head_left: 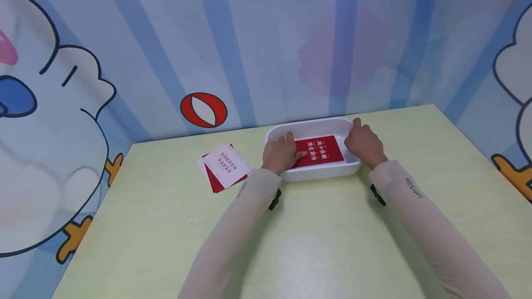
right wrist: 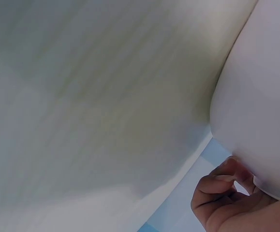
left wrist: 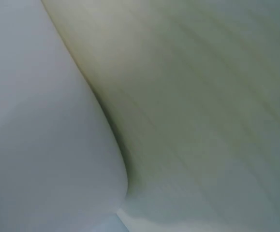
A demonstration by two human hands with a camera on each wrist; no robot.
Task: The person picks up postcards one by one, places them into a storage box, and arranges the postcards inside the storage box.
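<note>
A white plastic tray (head_left: 322,172) with rounded ends stands on the table, and a red card (head_left: 322,146) with white printed characters lies inside it. My left hand (head_left: 279,153) is over the tray's left end, its thumb laid on the card's left part; I cannot tell how its other fingers close. In the left wrist view only the tray's smooth outer wall (left wrist: 48,125) shows, without the hand. At the right end, my right hand (head_left: 365,144) grips the tray's rim. Its curled fingers (right wrist: 212,191) show against the white wall in the right wrist view.
Left of the tray, several white and red cards (head_left: 226,165) lie in an overlapping, fanned pile on the pale table (head_left: 166,225). Behind the tray, close by, rises a blue striped backdrop (head_left: 270,59) with cartoon figures. Both forearms wear light sleeves.
</note>
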